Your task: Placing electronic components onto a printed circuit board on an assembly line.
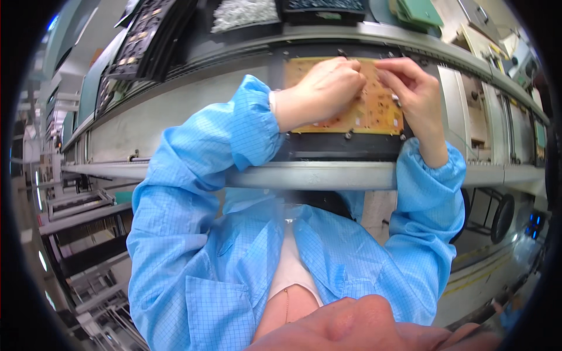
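Observation:
A yellow-orange circuit board (383, 117) with small dark parts on it lies in a black carrier (345, 146), held at its edges by small metal studs. My left hand (328, 85) is over the board's left and middle part, its fingers curled and closed. Whatever they hold, if anything, is hidden behind the knuckles. At the board's upper right, my right hand (415, 88) has thumb and index finger brought together in a pinch. Anything between those fingertips is too small to make out. Both forearms are in blue checked sleeves.
Metal conveyor rails (328, 174) run along the near and far sides of the carrier. Beyond the far rail stand a bin of whitish small parts (246, 14) and a bin of dark parts (325, 6). Black slotted trays (143, 41) lean at the left; green pieces (418, 13) lie at the far right.

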